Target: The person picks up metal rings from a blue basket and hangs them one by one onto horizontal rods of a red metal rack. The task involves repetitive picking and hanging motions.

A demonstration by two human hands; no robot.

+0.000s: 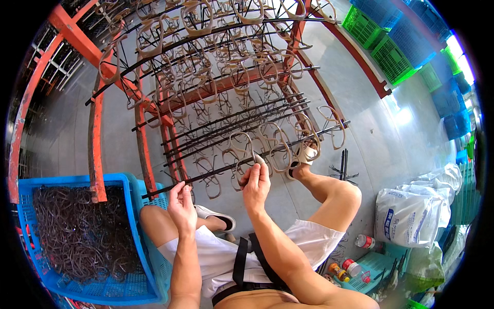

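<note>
Between the thumb and fingers of my right hand [256,187] is a pale brown looped piece [243,134], its rounded loop pointing up and away from me. The held piece is in front of the nearest black rod [216,171], which slopes up to the right. Several similar looped pieces [274,145] hang along this rod. My left hand [182,204] has its fingertips drawn together at the rod's left part. Whether they grip the rod or a small hook on it is not clear.
An orange-red metal rack [227,84] carries more rods with hanging loops. To the left, a blue plastic crate [129,216] holds a tangle of dark looped pieces [83,235]. White plastic sacks [405,216], bottles [352,266] and green crates [395,58] are on the right.
</note>
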